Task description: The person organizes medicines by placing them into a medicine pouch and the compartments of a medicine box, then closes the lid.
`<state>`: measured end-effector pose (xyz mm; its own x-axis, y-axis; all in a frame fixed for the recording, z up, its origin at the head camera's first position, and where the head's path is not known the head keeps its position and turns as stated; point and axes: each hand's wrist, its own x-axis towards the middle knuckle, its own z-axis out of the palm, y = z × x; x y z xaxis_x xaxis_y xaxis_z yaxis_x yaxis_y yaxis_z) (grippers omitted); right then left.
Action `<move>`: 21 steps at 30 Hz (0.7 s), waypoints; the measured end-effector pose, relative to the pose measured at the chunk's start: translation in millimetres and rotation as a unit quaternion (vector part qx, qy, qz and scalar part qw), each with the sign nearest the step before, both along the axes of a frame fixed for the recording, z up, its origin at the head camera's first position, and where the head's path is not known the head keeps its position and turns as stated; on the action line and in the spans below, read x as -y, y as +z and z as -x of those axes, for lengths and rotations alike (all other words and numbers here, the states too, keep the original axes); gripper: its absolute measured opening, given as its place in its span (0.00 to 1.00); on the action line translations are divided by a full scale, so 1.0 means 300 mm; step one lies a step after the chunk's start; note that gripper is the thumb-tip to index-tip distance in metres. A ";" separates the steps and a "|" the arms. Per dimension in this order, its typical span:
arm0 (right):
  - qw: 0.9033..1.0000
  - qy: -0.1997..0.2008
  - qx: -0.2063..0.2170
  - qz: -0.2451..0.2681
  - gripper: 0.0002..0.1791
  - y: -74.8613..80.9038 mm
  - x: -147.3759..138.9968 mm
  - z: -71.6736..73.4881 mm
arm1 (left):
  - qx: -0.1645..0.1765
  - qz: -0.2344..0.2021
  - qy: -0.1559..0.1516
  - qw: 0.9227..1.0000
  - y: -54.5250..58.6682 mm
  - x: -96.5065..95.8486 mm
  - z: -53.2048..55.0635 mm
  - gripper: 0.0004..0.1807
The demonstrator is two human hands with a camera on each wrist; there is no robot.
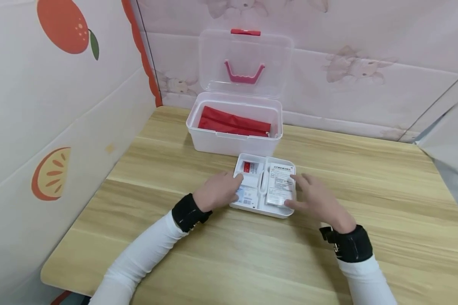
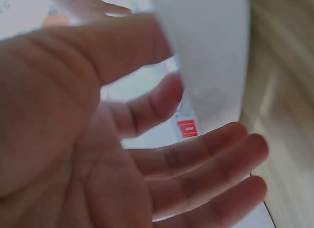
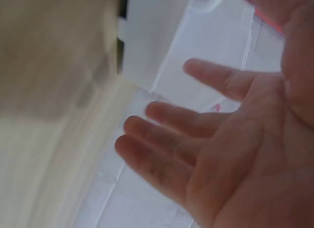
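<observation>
A shallow white case (image 1: 262, 207) with a central divider lies on the table. Its left half holds a packet with a red patch (image 1: 247, 166) and a bluish printed packet (image 1: 248, 195); a white printed packet (image 1: 280, 184) lies in the right half. My left hand (image 1: 217, 190) is at the case's left edge, thumb and index finger apart over the rim; in the left wrist view the other fingers extend loosely beside the white wall. At the right edge, my right hand (image 1: 320, 201) has its fingers spread, thumb and index near the printed packet. Whether they touch it, I cannot tell.
Behind the case stands a clear plastic box (image 1: 229, 146), its lid (image 1: 248, 51) raised, with a pink handle (image 1: 245, 79). Inside lies a red fabric pouch (image 1: 233, 120). Printed wall coverings (image 1: 347, 93) border the wooden table (image 1: 221, 258) at the back and left.
</observation>
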<state>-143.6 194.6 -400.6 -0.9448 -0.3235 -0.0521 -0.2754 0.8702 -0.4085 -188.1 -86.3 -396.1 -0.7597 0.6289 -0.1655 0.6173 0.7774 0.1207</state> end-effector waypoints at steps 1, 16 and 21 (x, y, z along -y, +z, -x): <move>1.000 0.000 -0.006 -0.005 0.45 -0.004 0.001 -0.014 | -0.013 -0.006 0.003 1.000 -0.004 0.003 -0.008 0.22; 0.999 0.010 0.034 0.042 0.44 -0.046 0.032 -0.073 | 0.001 -0.111 0.017 0.994 -0.048 0.043 -0.050 0.14; 0.997 0.018 0.058 0.042 0.49 -0.052 0.043 -0.077 | 0.023 -0.104 0.022 0.994 -0.050 0.062 -0.060 0.21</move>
<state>-120.6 181.9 -416.3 -0.9214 -0.3657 -0.1316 -0.2530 0.8214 -0.5112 -170.1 -105.0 -411.3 -0.7818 0.6195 -0.0707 0.5730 0.7585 0.3103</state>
